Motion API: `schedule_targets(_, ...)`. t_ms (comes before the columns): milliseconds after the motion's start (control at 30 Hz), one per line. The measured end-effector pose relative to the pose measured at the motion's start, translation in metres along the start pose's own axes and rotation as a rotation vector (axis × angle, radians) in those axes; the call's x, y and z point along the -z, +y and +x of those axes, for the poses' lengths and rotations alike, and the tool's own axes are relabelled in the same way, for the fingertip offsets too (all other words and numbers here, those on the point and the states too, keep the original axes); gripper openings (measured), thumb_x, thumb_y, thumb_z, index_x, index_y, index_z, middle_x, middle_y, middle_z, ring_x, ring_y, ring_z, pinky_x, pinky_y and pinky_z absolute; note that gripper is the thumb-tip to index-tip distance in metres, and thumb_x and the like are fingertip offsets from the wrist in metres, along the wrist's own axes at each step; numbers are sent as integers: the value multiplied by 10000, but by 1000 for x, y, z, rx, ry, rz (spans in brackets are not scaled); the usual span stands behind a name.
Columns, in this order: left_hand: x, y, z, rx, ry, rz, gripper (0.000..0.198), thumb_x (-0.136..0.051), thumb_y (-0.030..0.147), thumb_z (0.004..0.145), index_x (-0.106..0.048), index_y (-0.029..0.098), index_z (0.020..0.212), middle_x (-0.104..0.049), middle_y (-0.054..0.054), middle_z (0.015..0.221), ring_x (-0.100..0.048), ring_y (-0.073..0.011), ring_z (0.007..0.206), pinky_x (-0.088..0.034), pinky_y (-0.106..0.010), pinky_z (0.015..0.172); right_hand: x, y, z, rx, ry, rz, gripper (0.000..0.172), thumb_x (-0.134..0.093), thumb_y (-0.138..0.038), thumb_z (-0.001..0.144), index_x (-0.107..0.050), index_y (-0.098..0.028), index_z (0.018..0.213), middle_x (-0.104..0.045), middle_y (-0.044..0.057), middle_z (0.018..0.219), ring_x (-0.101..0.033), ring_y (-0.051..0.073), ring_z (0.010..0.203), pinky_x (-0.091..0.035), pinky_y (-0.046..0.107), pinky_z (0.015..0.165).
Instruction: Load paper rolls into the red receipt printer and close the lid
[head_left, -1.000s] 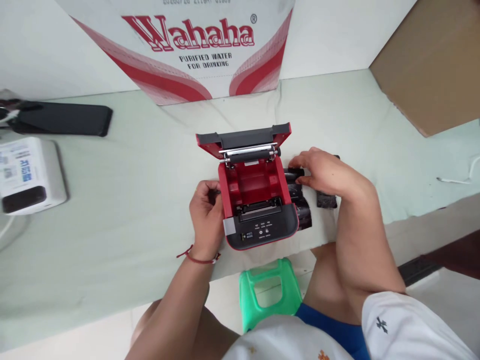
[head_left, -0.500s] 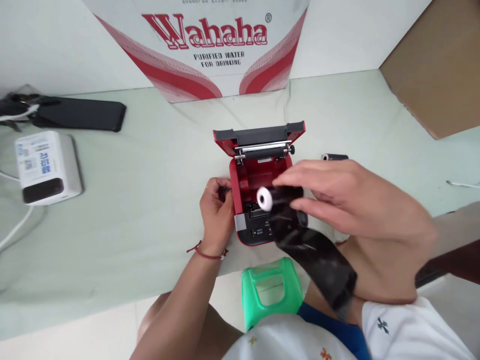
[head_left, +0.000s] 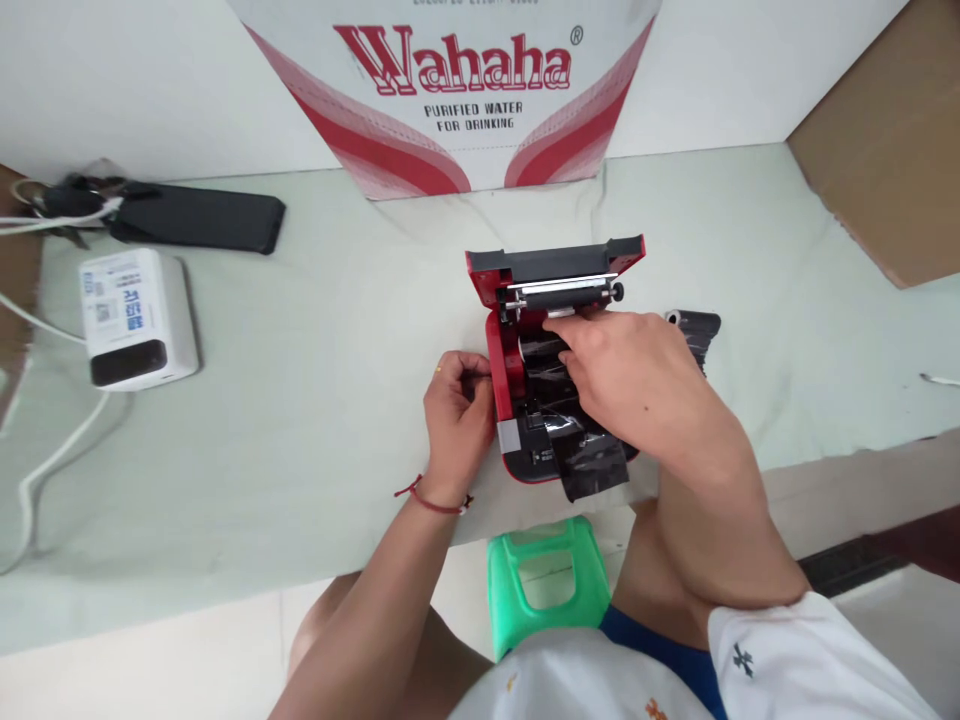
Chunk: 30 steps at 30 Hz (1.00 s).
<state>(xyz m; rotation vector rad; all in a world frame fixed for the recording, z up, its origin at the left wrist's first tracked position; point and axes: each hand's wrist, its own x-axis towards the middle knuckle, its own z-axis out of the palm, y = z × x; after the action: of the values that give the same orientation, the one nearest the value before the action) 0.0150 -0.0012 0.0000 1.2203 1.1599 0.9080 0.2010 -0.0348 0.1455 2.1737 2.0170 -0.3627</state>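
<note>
A red and black label printer sits on the table with its lid raised. Inside its compartment lies a black film roll, its loose end hanging forward over the printer's front edge. My right hand reaches in from the right, fingers closed on the roll's right part; some fingertips are hidden. Against the printer's left side, my left hand holds it with curled fingers. Just right of the printer, partly behind my right hand, lies a second black roll.
A Wahaha carton stands behind the printer. At left are a white device with cables and a black phone-like slab. A brown cardboard box is at the back right. Below the table edge stands a green stool.
My right hand has lowered the black roll from above the printer into its compartment. Its loose strip now drapes over the front. My left hand stays at the printer's side; the view shifted slightly.
</note>
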Motion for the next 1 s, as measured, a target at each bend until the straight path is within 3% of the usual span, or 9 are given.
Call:
schedule_targets(167,-1,2,1,6,6,4,145,-824,239,910,-682,241,940,-662,18,859,-534,-145,704,-452,-287,663,-9,3,11,-27,-70,18,472,-549,-132,1087,-819,-243,1458,-911,153,1173,-853,362,982,-458,395,698)
schedule_targets(267,-2,6,2,25,12,-15,107,-794,217,906,-694,239,937,-665,24,838,-536,-140,689,-448,-284,652,-8,17,0,107,-11,174,405,-601,-181,1112,-836,-242,1437,-896,131,1339,-857,349,1099,-564,410,817)
schedule_targets(333,-3,10,4,34,27,-39,60,-750,205,921,-706,237,946,-710,11,872,-573,-145,711,-470,-285,665,-1,27,-14,198,56,349,324,-633,-203,1126,-867,-252,1344,-910,79,1284,-859,299,1064,-605,395,876)
schedule_targets(467,-4,14,12,-5,79,-46,83,-694,187,963,-755,233,994,-785,-22,991,-693,-169,853,-559,-302,795,14,38,-38,20,509,613,259,-615,-270,1183,-873,-280,1176,-883,35,999,-833,254,915,-642,372,835)
schedule_targets(567,-3,16,18,-202,101,-56,157,-727,302,1051,-818,274,1176,-802,-54,1271,-761,-233,1203,-614,-372,1081,11,41,-35,-36,706,527,337,-559,-304,1220,-802,-267,1450,-868,126,1357,-813,303,1242,-666,431,1022)
schedule_targets(667,-4,22,21,-407,43,-164,380,-773,536,1083,-796,394,1435,-726,-25,1604,-625,-294,1595,-528,-448,1327,2,46,-23,142,596,427,497,-587,-318,1213,-638,-222,1698,-720,184,1693,-664,344,1566,-579,547,1276)
schedule_targets(767,-7,33,20,-492,5,-245,503,-771,705,1041,-789,460,1480,-715,27,1673,-572,-302,1684,-488,-455,1394,1,53,-21,244,513,399,488,-574,-334,1214,-665,-252,1686,-742,161,1673,-668,355,1578,-530,592,1328)
schedule_targets(900,-11,48,16,-541,49,-241,527,-560,753,1118,-908,356,1104,-883,-40,1190,-800,-319,1308,-575,-533,1321,13,59,-41,221,366,432,380,-521,-328,1233,-841,-313,1437,-904,68,1305,-850,304,1233,-659,464,1087)
schedule_targets(1000,-10,48,13,-560,34,-208,688,-455,714,1165,-881,329,786,-814,-57,808,-810,-304,1000,-602,-561,1241,18,60,-54,294,176,425,382,-507,-255,1213,-887,-287,1236,-918,51,1142,-872,282,1080,-676,414,953)
